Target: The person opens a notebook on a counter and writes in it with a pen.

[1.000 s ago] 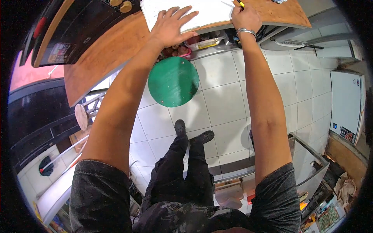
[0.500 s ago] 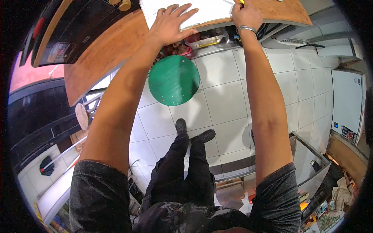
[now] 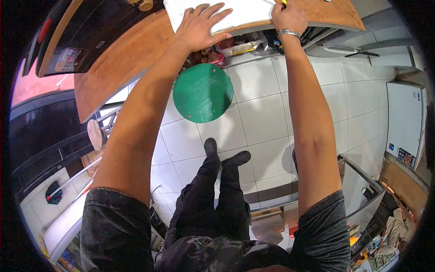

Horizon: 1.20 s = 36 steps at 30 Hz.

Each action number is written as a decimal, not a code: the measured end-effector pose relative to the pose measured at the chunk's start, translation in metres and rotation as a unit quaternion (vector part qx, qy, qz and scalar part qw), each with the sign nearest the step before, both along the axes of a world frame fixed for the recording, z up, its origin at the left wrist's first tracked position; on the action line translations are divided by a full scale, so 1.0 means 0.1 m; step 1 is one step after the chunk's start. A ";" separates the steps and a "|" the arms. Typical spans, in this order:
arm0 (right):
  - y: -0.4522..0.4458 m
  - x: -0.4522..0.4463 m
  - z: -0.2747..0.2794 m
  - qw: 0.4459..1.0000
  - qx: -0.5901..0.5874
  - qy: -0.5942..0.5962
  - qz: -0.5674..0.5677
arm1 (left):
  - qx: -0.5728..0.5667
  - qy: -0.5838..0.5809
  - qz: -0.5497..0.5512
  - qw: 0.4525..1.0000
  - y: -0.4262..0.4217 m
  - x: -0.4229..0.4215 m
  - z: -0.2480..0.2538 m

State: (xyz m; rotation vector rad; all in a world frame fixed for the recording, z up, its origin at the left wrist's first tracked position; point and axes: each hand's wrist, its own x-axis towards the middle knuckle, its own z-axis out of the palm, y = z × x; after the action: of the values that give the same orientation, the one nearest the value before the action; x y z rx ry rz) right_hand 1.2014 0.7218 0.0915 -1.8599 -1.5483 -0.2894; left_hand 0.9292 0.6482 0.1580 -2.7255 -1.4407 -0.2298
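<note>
White paper point(image 3: 253, 11), perhaps an open book, lies on the wooden counter point(image 3: 326, 12) at the top of the view. My left hand point(image 3: 199, 29) rests spread over its left part, thumb reaching past the near edge. At the right edge of the paper, my right hand point(image 3: 289, 19) is closed around a yellow pen point(image 3: 284, 2). Only a short yellow bit of it shows above the fist, and its tip is hidden. A metal bracelet point(image 3: 288, 32) circles the right wrist.
Below the counter stands a round green stool point(image 3: 203, 93) on white floor tiles point(image 3: 263, 115). A shelf under the counter holds a clear plastic tray point(image 3: 244, 47) and a pink basket point(image 3: 216, 60). A metal-framed table point(image 3: 362, 181) is at right, a black appliance point(image 3: 77, 45) at upper left.
Almost nothing differs. The view has shifted very slightly, and both hands keep their places on the paper.
</note>
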 end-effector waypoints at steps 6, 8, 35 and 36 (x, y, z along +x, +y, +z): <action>0.02 -0.01 -0.04 1.000 0.010 -0.008 -0.012 | 0.013 -0.005 -0.008 1.000 0.01 -0.02 -0.04; 0.02 -0.01 -0.01 1.000 0.026 0.010 -0.007 | 0.010 -0.007 -0.010 1.000 0.02 -0.02 -0.04; -0.01 -0.02 0.04 1.000 -0.001 0.026 -0.004 | 0.006 -0.001 -0.012 1.000 0.03 -0.03 -0.05; 0.00 -0.02 0.04 1.000 -0.001 0.026 -0.004 | 0.008 -0.005 -0.013 1.000 0.02 -0.03 -0.05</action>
State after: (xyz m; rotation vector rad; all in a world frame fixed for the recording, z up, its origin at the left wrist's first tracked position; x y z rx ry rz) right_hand 1.1994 0.7214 0.0952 -1.8603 -1.5075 -0.2423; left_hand 0.9264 0.6505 0.1530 -2.7349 -1.4002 -0.2545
